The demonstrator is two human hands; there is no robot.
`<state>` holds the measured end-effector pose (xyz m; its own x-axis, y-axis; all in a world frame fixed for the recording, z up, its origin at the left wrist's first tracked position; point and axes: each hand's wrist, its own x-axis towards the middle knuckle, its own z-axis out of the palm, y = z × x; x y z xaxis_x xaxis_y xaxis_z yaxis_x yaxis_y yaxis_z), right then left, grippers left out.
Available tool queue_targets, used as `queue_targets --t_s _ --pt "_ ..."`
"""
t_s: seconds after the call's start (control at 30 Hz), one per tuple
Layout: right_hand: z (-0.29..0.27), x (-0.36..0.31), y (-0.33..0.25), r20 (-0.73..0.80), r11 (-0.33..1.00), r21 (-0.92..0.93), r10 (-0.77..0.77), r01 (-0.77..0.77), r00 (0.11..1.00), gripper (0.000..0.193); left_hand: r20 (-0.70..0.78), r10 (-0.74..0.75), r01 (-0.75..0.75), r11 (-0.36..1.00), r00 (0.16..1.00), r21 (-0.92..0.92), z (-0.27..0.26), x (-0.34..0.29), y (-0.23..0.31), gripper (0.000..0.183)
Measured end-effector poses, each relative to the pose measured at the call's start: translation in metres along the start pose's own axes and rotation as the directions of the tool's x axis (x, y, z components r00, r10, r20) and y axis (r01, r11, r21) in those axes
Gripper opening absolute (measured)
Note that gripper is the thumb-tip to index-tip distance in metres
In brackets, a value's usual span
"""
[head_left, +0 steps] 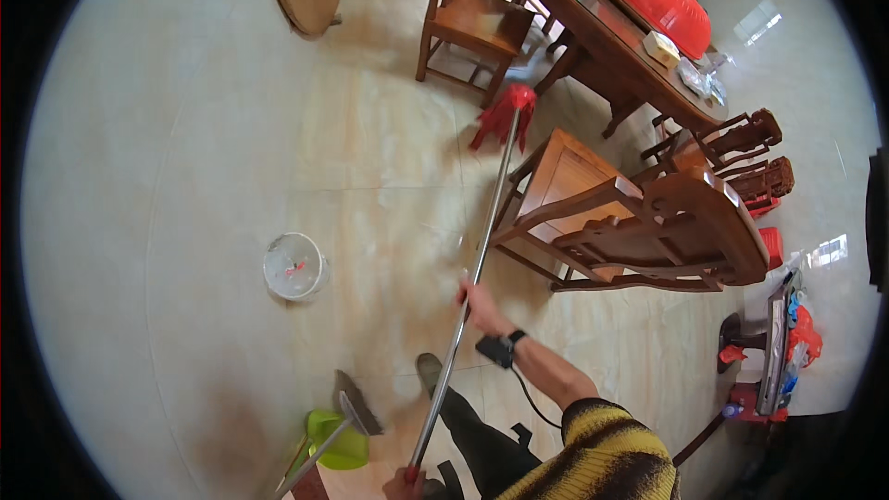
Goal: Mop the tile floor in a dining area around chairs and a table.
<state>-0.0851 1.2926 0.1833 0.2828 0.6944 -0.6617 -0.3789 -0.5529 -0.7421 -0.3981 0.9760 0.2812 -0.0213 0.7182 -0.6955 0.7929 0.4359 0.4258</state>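
Note:
A mop with a long silver pole [457,338] and a red strip head [505,123] slants across the middle of the view. My right hand [479,306] is wrapped round the pole about halfway along, and a dark band with a small black device sits at that wrist. At the lower edge, my left hand [402,484] grips the pole's red end, partly cut off by the frame. The mop head is at the far end, close to the floor between a wooden chair [482,18] and a larger wooden armchair [574,187].
A white bucket [295,267] with something red inside stands on the tiled floor [370,213] to the left. A broom [359,407] and green dustpan [338,443] are at lower left. At upper right a wooden table [602,46] bears a red dome cover [662,9].

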Motion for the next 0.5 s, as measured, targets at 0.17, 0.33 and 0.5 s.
queue_targets --t_s 0.17,0.33,0.5 --pt "-0.011 0.100 -0.091 -0.167 0.959 -0.095 -0.278 0.266 0.946 0.006 -0.230 0.311 -0.309 0.950 0.922 0.046 -0.018 0.127 0.154 0.033" --pt "-0.003 0.139 -0.063 -0.256 0.950 -0.300 -0.169 0.088 0.952 0.006 -0.292 0.412 -0.377 0.910 0.863 0.170 -0.036 0.220 0.247 0.027" --pt "0.027 0.137 -0.006 0.523 -0.085 -0.852 -0.077 0.517 0.849 0.017 -0.211 0.325 -0.238 0.904 0.922 0.354 -0.083 0.197 0.214 0.025"
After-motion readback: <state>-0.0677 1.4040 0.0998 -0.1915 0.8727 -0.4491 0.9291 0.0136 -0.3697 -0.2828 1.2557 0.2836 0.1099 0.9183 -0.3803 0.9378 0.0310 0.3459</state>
